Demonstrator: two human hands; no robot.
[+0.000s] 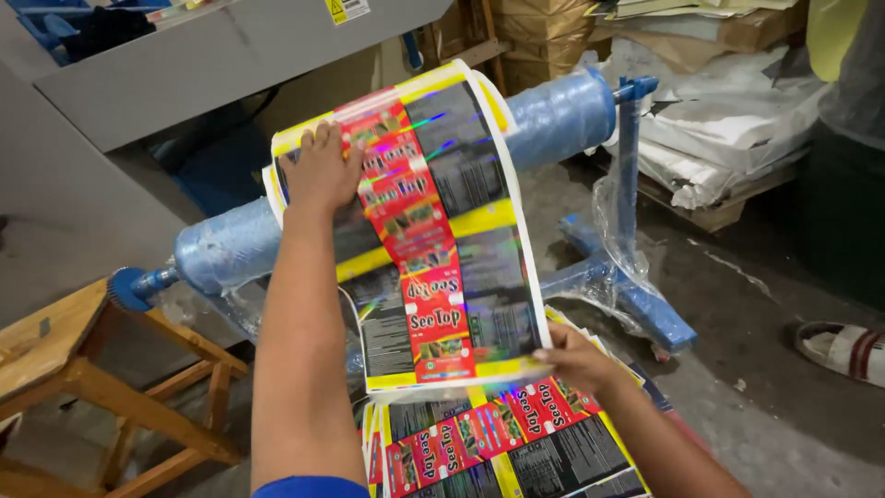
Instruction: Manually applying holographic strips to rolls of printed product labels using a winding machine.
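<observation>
Printed film web (442, 249), glossy, red, yellow and black panels, draped down from wrapped blue roller (553, 115) on blue stand (627, 231). Left hand (323, 171) laid flat on upper part of web, fingers (318, 138) spread, pressing, not clenched. Right hand (576, 360) at lower right corner of web, fingers curled under edge, pinching it. Stack of cut printed sheets (516, 443) directly below. Wooden stool (83, 369) at left. Sandalled foot (843, 349) on concrete floor (756, 406) at right.
</observation>
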